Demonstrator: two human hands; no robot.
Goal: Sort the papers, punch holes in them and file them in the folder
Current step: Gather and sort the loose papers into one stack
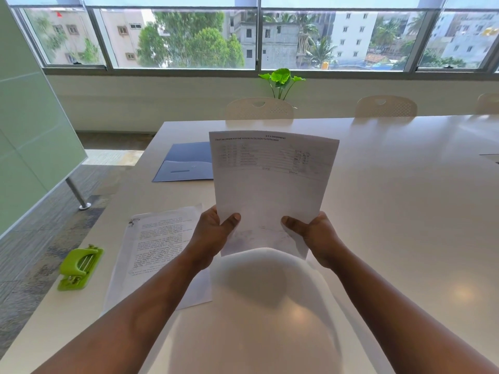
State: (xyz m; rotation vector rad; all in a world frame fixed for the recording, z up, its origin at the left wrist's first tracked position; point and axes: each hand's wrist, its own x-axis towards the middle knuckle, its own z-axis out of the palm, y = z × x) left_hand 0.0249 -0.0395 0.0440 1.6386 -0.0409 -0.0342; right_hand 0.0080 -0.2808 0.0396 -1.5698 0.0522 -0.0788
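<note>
I hold a printed sheet (270, 190) upright above the white table (405, 211); it carries a table of figures near its top. My left hand (213, 233) grips its lower left edge with the thumb on the front. My right hand (316, 236) grips the lower right edge the same way. A stack of printed papers (159, 252) lies flat on the table to the left of my left arm. A green hole punch (79, 267) sits near the table's left edge. An open blue folder (186, 163) lies further back, partly hidden behind the sheet.
White chairs (259, 109) stand along the table's far side, with a green plant (282, 81) behind them by the window. A glass partition on a metal leg (78, 195) stands on the floor at the left.
</note>
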